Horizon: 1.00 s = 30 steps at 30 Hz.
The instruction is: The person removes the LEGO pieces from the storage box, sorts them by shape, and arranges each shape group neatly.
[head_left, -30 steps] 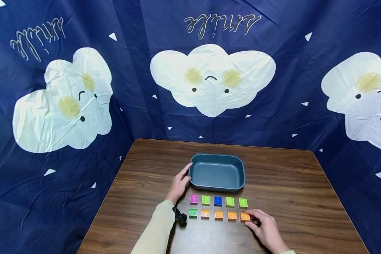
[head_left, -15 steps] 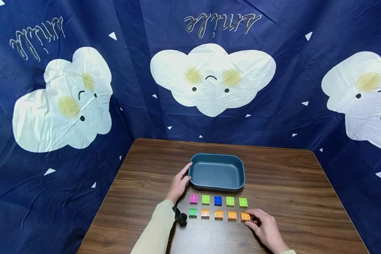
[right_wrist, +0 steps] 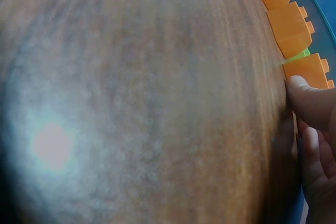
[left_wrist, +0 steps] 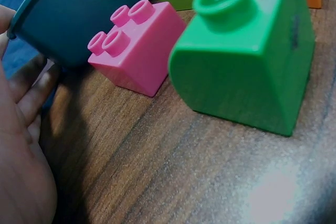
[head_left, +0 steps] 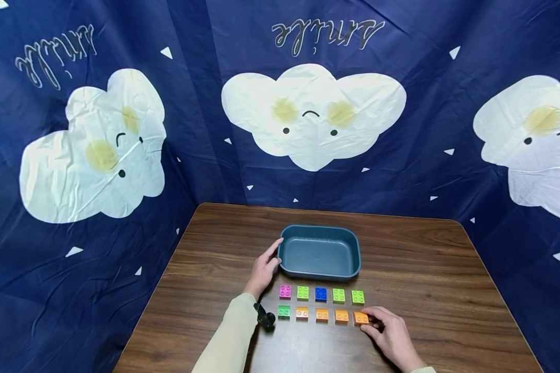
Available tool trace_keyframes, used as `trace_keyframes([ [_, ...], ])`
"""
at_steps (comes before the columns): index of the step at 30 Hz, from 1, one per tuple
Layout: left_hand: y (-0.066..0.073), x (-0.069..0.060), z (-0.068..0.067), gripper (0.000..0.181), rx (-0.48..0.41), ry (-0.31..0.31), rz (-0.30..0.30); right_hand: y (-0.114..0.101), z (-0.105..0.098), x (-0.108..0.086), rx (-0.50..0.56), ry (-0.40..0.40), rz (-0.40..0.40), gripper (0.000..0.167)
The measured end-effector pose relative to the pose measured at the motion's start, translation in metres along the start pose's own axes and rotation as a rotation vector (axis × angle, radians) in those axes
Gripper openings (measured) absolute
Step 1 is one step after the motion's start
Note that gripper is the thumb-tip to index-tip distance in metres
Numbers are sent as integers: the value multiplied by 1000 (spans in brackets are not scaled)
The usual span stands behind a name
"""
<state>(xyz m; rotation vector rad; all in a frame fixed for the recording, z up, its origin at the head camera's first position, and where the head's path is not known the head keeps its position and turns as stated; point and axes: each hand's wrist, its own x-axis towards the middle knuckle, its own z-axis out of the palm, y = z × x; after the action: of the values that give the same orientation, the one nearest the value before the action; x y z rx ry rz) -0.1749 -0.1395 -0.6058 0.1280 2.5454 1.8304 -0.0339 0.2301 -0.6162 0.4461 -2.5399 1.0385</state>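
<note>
A dark teal rectangular bin [head_left: 318, 275] stands near the table's middle. My left hand [head_left: 262, 270] rests against its left side, fingers touching the rim and wall; in the left wrist view part of this hand [left_wrist: 23, 150] shows beside the bin wall. Two rows of toy building bricks lie in front of the bin. My right hand [head_left: 393, 336] pinches the rightmost orange brick [head_left: 361, 318] of the near row between thumb and fingers. In the right wrist view my thumb presses against that orange brick [right_wrist: 307, 71], which sits on the table.
The far row has a pink brick [head_left: 285, 291], a blue brick [head_left: 320, 294] and several lime ones. A green brick [head_left: 283, 312] begins the near row, followed by several orange bricks [head_left: 322, 314]. A blue cloud-print curtain [head_left: 308, 186] surrounds the wooden table [head_left: 420, 259].
</note>
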Motion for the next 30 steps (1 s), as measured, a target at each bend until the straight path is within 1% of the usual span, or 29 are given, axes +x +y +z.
trace_keyframes([
  [5,-3,-1,-1,62,5,-6,-6,-1,1,-2,3,-10,26,48],
  [11,-3,-1,-1,62,-8,-4,3,-2,2,-1,-2,6,1,48],
  [13,-2,-2,-1,62,-11,-2,6,-2,1,0,0,6,5,48],
  [20,-3,0,-1,62,12,-13,5,-6,-1,-3,17,-20,80,50],
  [25,-5,1,-1,63,44,-23,10,-6,-1,-6,32,-12,96,52],
  [30,-6,1,-1,65,47,-13,39,-6,-3,-7,47,-21,122,52],
])
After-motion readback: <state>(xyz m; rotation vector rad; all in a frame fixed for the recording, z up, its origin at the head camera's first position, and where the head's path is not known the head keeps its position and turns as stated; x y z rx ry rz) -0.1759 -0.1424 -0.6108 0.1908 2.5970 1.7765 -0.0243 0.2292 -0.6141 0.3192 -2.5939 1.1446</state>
